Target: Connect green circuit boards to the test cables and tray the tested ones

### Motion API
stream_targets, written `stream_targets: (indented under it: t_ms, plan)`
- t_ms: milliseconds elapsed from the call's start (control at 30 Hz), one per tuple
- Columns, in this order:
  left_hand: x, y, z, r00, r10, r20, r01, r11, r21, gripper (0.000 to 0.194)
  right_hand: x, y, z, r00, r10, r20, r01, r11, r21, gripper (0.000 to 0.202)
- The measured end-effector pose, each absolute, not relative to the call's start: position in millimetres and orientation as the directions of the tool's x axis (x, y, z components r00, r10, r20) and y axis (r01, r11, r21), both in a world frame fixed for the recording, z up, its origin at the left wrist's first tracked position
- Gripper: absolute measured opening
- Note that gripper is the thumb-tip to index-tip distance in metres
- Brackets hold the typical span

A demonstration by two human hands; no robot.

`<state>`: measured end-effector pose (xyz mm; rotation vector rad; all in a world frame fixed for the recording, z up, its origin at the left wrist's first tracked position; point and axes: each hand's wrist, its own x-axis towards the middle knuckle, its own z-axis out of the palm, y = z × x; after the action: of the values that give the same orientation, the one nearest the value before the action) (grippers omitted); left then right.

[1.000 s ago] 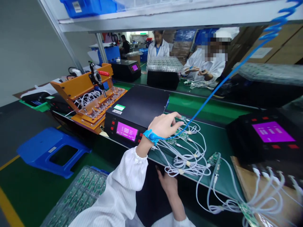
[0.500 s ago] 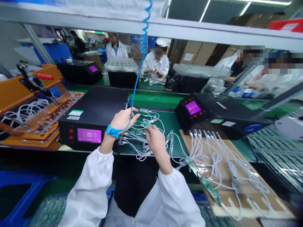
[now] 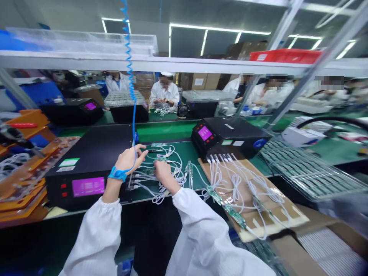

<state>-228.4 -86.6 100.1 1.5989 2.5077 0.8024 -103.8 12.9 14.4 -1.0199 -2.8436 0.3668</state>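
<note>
Green tabletop (image 3: 186, 151) runs beneath a pale overhead shelf (image 3: 184, 66), its front edge passing just under the person's wrists. Over it, the right hand (image 3: 166, 173) is curled, fingertips drawn in at a green circuit board (image 3: 161, 159); whether it grips the board or merely touches it is hidden. Just left, the left hand (image 3: 128, 158) is partly open, thumb and forefinger pointing right and slightly parted; whether anything sits between them I cannot tell. Another board (image 3: 157, 145) lies just beyond those fingertips. White cables (image 3: 179, 174) loop around the right hand and reach the front edge. From the blue wristband (image 3: 118, 173), a coiled cord (image 3: 128, 57) rises past the shelf. One black box (image 3: 94, 149) stands close by the left wrist, tightening that side; rightward, tabletop shows between the cables and a second black box (image 3: 230, 132). Nearer the person, a cardboard sheet (image 3: 204, 167) bears more wired boards.
</note>
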Motion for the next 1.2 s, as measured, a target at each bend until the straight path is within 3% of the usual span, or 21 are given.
stream_targets:
  t_ms: [167,333,433,533,700,833,900,1000,1100,1200]
  plan:
    - [-240,-81,92,-0.472,0.852,0.225,0.824,0.336,0.457,0.041,-86,19,19,-0.802,0.589,0.098,0.529,0.776,-0.343,0.028]
    - [-226,-84,83,-0.486,0.775,0.404,0.853,0.318,0.415,0.040,-65,17,27,-0.611,0.721,0.326,0.432,0.649,-0.627,0.025]
    - [-203,-89,80,-0.576,0.732,0.364,0.798,0.405,0.447,0.043,-56,12,31,-0.527,0.771,0.358,0.372,0.587,-0.719,0.022]
    - [-184,-89,78,-0.619,0.765,0.178,0.691,0.422,0.587,0.043,-49,7,33,-0.525,0.772,0.358,0.402,0.596,-0.695,0.021]
    - [-167,-85,66,-0.584,0.810,0.053,0.324,0.173,0.930,0.045,-40,4,43,-0.600,0.653,0.463,0.478,0.756,-0.447,0.025]
    - [-159,-90,58,-0.514,0.856,0.048,0.190,0.060,0.980,0.048,-40,10,55,-0.731,0.548,0.406,0.344,0.810,-0.475,0.021]
    - [-154,-98,56,-0.494,0.867,0.055,0.209,0.057,0.976,0.045,-41,15,58,-0.718,0.616,0.323,0.410,0.750,-0.519,0.023]
    - [-146,-108,54,-0.472,0.882,0.022,0.202,0.084,0.976,0.041,-39,29,61,-0.521,0.804,0.287,0.483,0.555,-0.677,0.023]
    - [-139,-104,49,-0.534,0.844,0.045,0.169,0.054,0.984,0.043,-40,42,62,-0.451,0.853,0.263,0.181,0.375,-0.909,0.021]
    - [-135,-87,43,-0.523,0.850,0.059,0.062,-0.031,0.998,0.051,-49,45,63,-0.532,0.823,0.197,-0.081,0.182,-0.980,0.024]
